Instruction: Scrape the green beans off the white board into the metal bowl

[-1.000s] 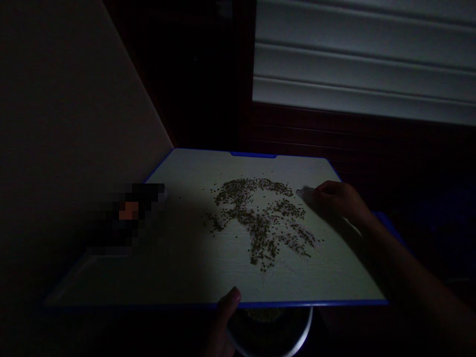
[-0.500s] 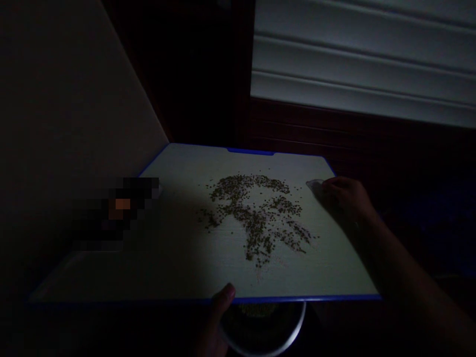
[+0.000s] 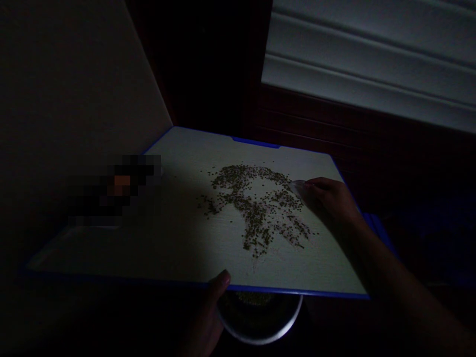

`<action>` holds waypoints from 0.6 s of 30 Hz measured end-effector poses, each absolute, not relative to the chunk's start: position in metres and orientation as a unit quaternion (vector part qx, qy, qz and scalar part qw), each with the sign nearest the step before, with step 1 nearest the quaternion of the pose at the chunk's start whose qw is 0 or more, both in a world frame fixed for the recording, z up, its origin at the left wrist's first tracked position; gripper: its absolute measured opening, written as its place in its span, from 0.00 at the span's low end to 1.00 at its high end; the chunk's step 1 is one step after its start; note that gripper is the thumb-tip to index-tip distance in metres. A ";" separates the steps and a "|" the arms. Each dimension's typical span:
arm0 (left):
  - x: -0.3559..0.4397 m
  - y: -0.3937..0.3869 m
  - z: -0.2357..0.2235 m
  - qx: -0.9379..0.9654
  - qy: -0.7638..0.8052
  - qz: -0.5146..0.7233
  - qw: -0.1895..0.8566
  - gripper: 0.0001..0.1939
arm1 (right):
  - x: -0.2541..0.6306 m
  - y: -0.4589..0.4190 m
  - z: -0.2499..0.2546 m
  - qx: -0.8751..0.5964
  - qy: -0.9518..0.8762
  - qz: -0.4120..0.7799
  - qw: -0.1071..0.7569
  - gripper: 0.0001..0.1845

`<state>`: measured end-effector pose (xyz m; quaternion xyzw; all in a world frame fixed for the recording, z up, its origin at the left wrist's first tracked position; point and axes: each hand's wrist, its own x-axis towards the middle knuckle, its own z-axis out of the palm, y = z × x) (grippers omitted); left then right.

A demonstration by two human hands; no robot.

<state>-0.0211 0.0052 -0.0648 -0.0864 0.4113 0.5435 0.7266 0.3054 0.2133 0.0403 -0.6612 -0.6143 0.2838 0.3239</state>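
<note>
A pale board (image 3: pixel 316 267) with a blue rim lies across the view, strewn with small brownish-green seeds (image 3: pixel 256 218). My left hand (image 3: pixel 215 307) grips its near edge, thumb on top and the other fingers hidden beneath. Over the right part of the board, my right hand (image 3: pixel 332 198) pinches a thin, clear piece (image 3: pixel 298 185), perhaps plastic, whose tip reaches the right edge of the scattered seeds. Beneath the near edge sits a round bowl (image 3: pixel 273 339) with a shiny rim, partly covered by the board. More seeds (image 3: pixel 255 297) show inside it.
A plain wall (image 3: pixel 74 89) rises along the left. White horizontal slats (image 3: pixel 357 64) stand behind on the right, above dark wood (image 3: pixel 297 119). A blurred-out patch (image 3: pixel 115 191) covers part of the board's left side. Dark blue material (image 3: pixel 427 238) lies at the right.
My right hand has moved left with the clear piece, from the board's right edge to the seeds. The view has tilted slightly. My left hand keeps its grip.
</note>
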 end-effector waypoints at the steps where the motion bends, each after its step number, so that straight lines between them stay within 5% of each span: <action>1: -0.018 0.008 -0.059 -0.092 0.432 0.555 0.705 0.40 | 0.301 0.212 0.041 -0.656 -0.614 0.286 0.332 0.20; 18: -0.012 0.012 -0.046 0.033 0.379 0.540 0.751 0.20 | 0.231 0.215 0.059 -0.577 -0.640 0.413 0.295 0.28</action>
